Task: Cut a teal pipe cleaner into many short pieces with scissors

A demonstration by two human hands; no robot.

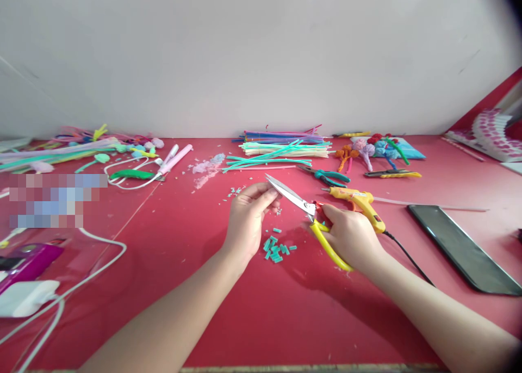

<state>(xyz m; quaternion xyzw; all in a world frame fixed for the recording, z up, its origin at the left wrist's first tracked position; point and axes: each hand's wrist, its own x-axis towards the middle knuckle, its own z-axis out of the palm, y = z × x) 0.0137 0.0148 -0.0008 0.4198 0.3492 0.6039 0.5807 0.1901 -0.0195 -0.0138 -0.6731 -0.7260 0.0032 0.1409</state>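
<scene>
Where bare table (253, 318) lies near: right hand (350, 237) gripping scissors (304, 210), left hand (248, 215) pinched closed at blades, teal bits (277, 250) between.

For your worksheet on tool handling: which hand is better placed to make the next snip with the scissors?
Right. The right hand already grips the yellow-handled scissors, blades aimed at the left hand, which pinches something too small to identify above the cut teal pieces.
</scene>
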